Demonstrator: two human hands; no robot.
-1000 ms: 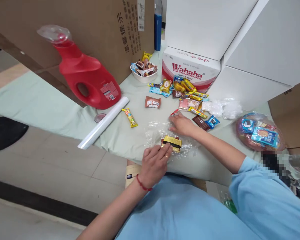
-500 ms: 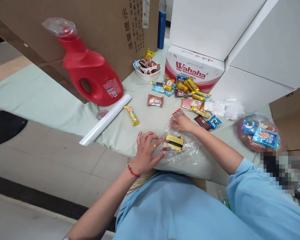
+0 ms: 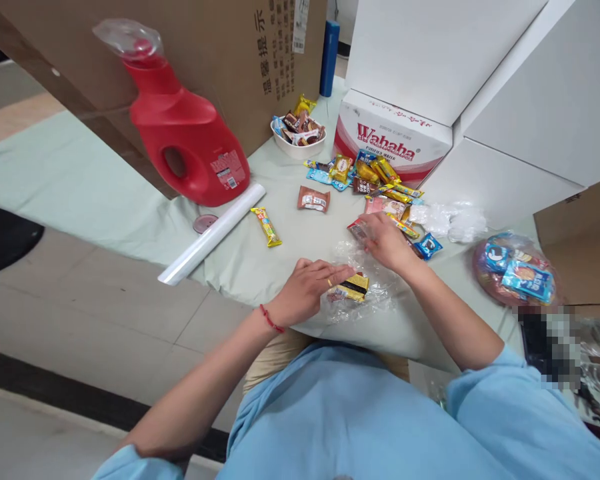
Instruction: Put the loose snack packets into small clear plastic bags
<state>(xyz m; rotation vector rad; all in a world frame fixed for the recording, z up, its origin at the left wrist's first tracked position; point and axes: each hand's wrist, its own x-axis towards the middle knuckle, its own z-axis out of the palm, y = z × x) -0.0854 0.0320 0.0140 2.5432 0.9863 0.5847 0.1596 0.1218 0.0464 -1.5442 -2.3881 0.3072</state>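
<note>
A gold snack packet with a black band [image 3: 356, 287] lies on a crumpled sheet of clear plastic film [image 3: 380, 303] close to the table's front edge. My left hand [image 3: 307, 290] reaches over the packet's left part with fingers stretched out, hiding some of it. Beyond the film, my right hand [image 3: 387, 245] is at a small clear packet with a red edge [image 3: 357, 230]; its fingers look loosely spread, and whether they touch the packet is unclear. Brown and blue snack packets [image 3: 429, 246] lie partly behind that hand.
Left stand a roll of clear film [image 3: 213, 237], a yellow snack bar [image 3: 267, 227] and a red jug [image 3: 190, 140]. A brown packet [image 3: 313, 199] lies mid-table. Behind are a white bowl of snacks [image 3: 300, 148], a snack pile [image 3: 365, 173] and a Wahaba-like carton [image 3: 350, 120]. A wrapped snack bundle [image 3: 515, 270] sits right.
My right hand has moved away from the film's far edge, up and right to the red-edged packet. My left hand has slid right, its fingers now covering part of the gold packet.
</note>
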